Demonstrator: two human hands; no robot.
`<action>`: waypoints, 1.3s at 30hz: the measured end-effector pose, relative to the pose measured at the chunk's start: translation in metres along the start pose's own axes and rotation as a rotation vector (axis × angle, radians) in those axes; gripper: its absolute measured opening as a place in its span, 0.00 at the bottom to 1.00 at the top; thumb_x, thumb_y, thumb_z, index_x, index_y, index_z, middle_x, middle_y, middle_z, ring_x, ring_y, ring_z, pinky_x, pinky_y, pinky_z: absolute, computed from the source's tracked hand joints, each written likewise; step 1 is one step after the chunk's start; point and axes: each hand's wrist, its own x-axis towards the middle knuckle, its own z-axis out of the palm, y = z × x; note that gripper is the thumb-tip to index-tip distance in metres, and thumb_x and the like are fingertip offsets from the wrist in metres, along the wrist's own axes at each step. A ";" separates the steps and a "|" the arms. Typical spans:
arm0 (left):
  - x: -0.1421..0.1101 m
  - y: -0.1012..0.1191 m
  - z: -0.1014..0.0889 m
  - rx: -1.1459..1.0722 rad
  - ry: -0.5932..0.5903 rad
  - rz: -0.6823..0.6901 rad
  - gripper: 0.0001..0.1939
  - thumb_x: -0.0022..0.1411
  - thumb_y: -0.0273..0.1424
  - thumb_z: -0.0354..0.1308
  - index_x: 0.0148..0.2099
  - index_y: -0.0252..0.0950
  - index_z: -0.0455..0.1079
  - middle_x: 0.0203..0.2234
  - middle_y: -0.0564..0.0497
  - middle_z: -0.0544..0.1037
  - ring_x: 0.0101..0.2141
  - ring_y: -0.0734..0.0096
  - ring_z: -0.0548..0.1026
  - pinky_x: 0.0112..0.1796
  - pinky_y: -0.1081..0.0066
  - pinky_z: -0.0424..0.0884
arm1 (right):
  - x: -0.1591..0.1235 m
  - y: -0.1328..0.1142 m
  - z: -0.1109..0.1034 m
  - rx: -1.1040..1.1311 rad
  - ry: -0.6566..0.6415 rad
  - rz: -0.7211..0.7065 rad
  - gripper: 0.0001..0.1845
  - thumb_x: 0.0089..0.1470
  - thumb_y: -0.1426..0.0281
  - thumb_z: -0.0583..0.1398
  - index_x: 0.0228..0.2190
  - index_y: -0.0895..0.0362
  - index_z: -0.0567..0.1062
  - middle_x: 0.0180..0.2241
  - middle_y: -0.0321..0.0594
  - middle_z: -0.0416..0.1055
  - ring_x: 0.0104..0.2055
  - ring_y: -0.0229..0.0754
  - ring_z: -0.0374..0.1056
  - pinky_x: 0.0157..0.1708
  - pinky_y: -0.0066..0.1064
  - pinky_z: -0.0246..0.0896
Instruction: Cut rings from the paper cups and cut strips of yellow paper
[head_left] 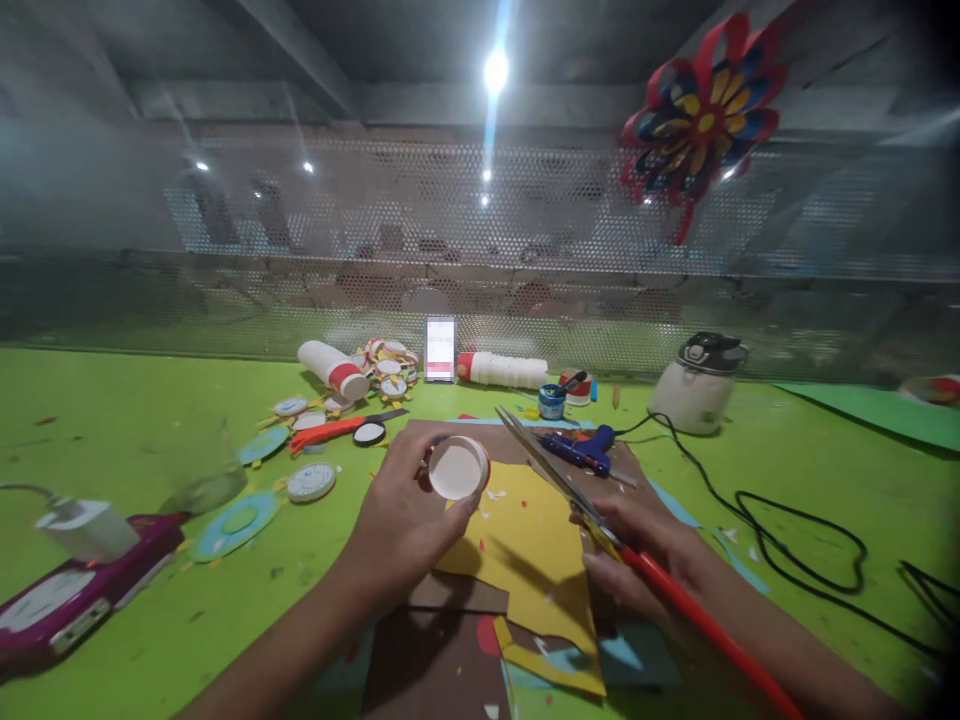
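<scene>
Between the thumb and fingers of my left hand point(405, 510) is a cut-down paper cup base point(457, 468), white inside with a red edge, its round face turned toward me. My right hand point(637, 545) is closed around scissors point(570, 485) with red handles; the long metal blades point up and left, slightly apart. Below both hands lies a yellow foam sheet point(525, 540) with an irregular cut edge, on top of brown sheets point(442, 650). Beyond the scissors rests a blue glue gun point(581, 450).
Stacked paper cups point(510, 370) lie by a phone point(440, 348). Left are an orange utility knife point(330, 432), a black round lid point(369, 433) and blue paper discs point(236, 525). A purple power strip point(82, 590) sits front left. A white jug point(694, 385) and black cord point(795, 580) occupy the right.
</scene>
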 end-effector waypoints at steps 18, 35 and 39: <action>0.008 -0.004 -0.018 -0.903 -0.143 -0.160 0.22 0.57 0.27 0.61 0.53 0.49 0.68 0.48 0.53 0.74 0.45 0.71 0.72 0.45 0.75 0.68 | -0.015 -0.014 0.005 -0.251 -0.121 -0.134 0.18 0.52 0.62 0.59 0.45 0.54 0.72 0.38 0.43 0.75 0.39 0.47 0.72 0.39 0.36 0.68; 0.011 0.000 -0.025 -0.933 -0.048 -0.271 0.21 0.54 0.28 0.63 0.51 0.44 0.70 0.49 0.47 0.75 0.46 0.61 0.73 0.44 0.67 0.69 | -0.012 -0.016 0.009 -0.288 0.031 -0.232 0.16 0.51 0.67 0.58 0.42 0.54 0.76 0.40 0.42 0.78 0.40 0.46 0.75 0.38 0.30 0.70; 0.013 -0.003 -0.024 -0.954 -0.042 -0.272 0.21 0.54 0.28 0.62 0.52 0.43 0.69 0.50 0.46 0.74 0.48 0.60 0.72 0.43 0.68 0.69 | -0.014 -0.012 0.011 -0.230 0.098 -0.283 0.16 0.50 0.65 0.59 0.42 0.53 0.77 0.40 0.43 0.79 0.38 0.47 0.76 0.34 0.30 0.72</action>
